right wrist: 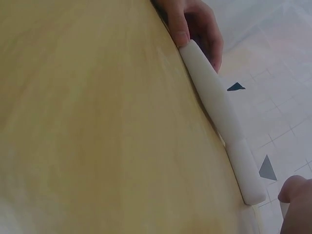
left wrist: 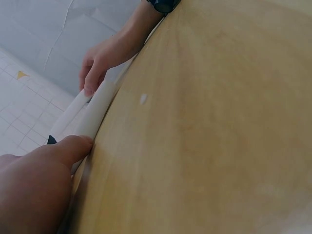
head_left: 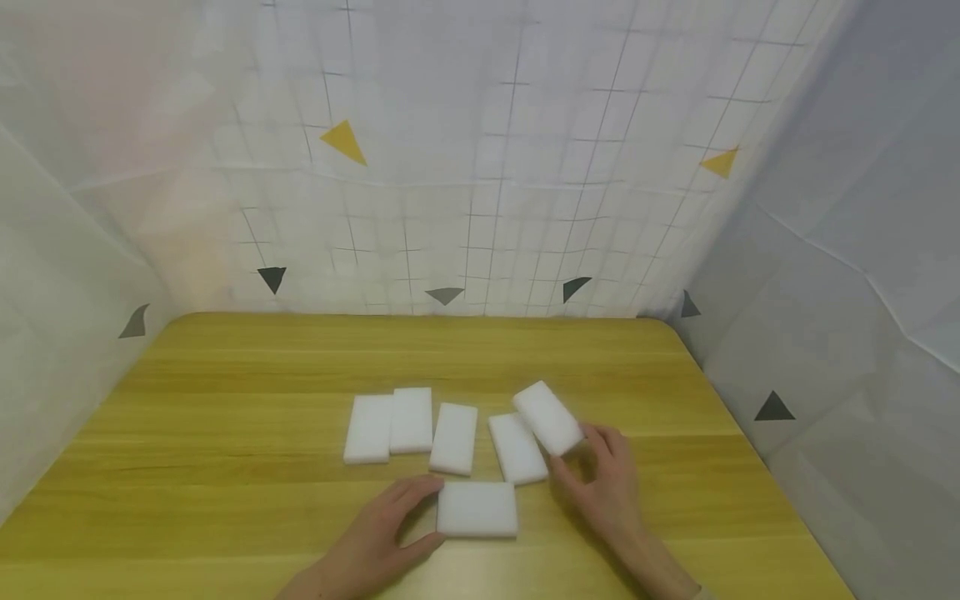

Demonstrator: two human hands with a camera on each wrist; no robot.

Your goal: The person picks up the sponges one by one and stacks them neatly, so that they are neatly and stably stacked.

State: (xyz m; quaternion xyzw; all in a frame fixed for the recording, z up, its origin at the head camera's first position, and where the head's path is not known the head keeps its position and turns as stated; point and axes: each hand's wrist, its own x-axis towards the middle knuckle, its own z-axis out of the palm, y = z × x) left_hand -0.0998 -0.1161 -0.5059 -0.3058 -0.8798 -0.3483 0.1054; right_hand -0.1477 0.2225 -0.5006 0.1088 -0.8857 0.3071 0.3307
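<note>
Near the front of the table, my left hand (head_left: pixel 375 537) pinches the left end of a white sponge block (head_left: pixel 477 509), thumb at its near edge and fingertips at the far one. The block lies flat, crosswise to me. My right hand (head_left: pixel 607 483) grips another white sponge block (head_left: pixel 549 418) by its near end, between thumb and fingers. That one is slanted and overlaps a flat sponge block (head_left: pixel 517 450) in the head view; whether they touch I cannot tell. In the right wrist view, only a fingertip (right wrist: pixel 297 195) of my right hand shows.
Three more white blocks lie in a loose row to the left: a leftmost block (head_left: pixel 367 429), a block (head_left: pixel 412 421) against it, and a third block (head_left: pixel 453 438). The wooden table (head_left: pixel 225 467) ends at a white gridded sheet (head_left: pixel 420 208) behind, with sheets at both sides.
</note>
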